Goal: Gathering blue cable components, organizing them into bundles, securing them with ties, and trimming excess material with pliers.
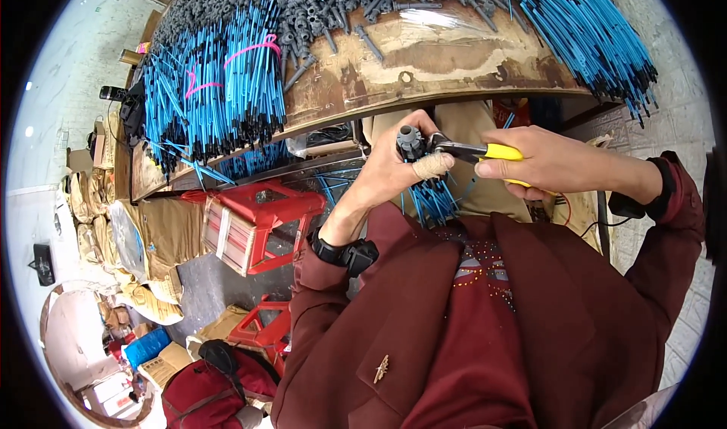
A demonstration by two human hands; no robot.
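My left hand is closed around a dark grey plastic part with a round, ribbed, hollow end facing up. Beige tape wraps its thumb. From the right, my right hand grips a pair of pliers with yellow handles. The dark jaws reach to the grey part beside my left fingers; what they bite on is hidden there. Thin blue rods lie in a bunch below my left hand, over my lap.
A wooden table curves ahead, bearing heaped grey plastic parts. Blue rods with black ends overhang it in piles at left and right. Red stools stand at my left, near a dark red backpack.
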